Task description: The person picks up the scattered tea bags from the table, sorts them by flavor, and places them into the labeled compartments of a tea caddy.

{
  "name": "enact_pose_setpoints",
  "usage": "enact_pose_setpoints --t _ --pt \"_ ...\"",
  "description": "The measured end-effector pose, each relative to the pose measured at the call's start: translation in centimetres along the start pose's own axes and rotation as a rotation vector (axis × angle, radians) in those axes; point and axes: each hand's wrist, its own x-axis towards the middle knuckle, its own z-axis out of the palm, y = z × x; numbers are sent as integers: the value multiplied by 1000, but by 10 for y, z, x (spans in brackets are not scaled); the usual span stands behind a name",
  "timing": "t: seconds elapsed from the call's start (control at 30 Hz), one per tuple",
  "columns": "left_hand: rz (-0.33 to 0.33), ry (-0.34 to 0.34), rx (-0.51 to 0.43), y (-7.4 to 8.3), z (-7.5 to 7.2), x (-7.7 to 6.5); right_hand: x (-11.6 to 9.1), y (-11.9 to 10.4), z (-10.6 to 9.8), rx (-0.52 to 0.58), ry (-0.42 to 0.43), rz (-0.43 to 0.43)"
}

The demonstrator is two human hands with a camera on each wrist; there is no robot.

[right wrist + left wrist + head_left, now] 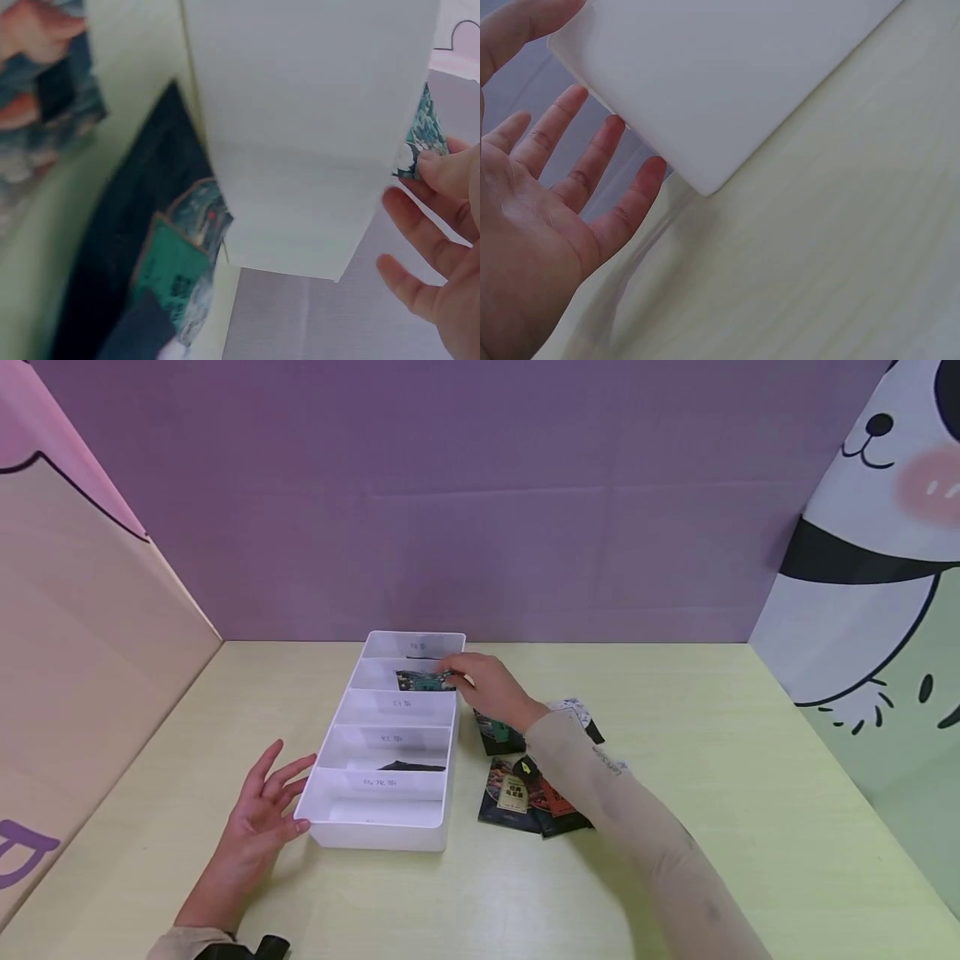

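A long white box, split by dividers into several compartments with handwritten labels, stands on the table. With its thumb and fingers my right hand pinches the corner of a dark sachet with a green pattern. That sachet is partly down in the second compartment from the far end; its lower part is hidden. In the right wrist view the held sachet shows above the box rim. My left hand has its fingers spread, fingertips right at the box's near left corner, as the left wrist view also shows.
Right of the box lie several flat sachets, among them one with a green label, one with a beige label and one with a red label. A dark sachet sits in the fourth compartment. A purple wall stands behind.
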Motion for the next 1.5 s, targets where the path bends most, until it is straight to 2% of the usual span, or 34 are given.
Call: enact_pose_setpoints --t 0.2,0.43,0.67,1.0,1.3,1.5 --pt "5 -8 -14 -1 -1 0 -6 5 7 -104 28 -99" --pt "7 -14 -24 -1 -1 0 -10 10 14 -110 69 -143" --pt "5 -5 -19 -1 0 1 -13 10 13 -70 57 -96" --pt "0 9 3 -1 1 0 -20 9 4 -74 7 -57" --pt "14 -16 -35 -2 0 0 -43 24 -18 -58 -23 9" --pt "14 -14 -38 -2 -1 0 -65 39 -39 -85 -81 73"
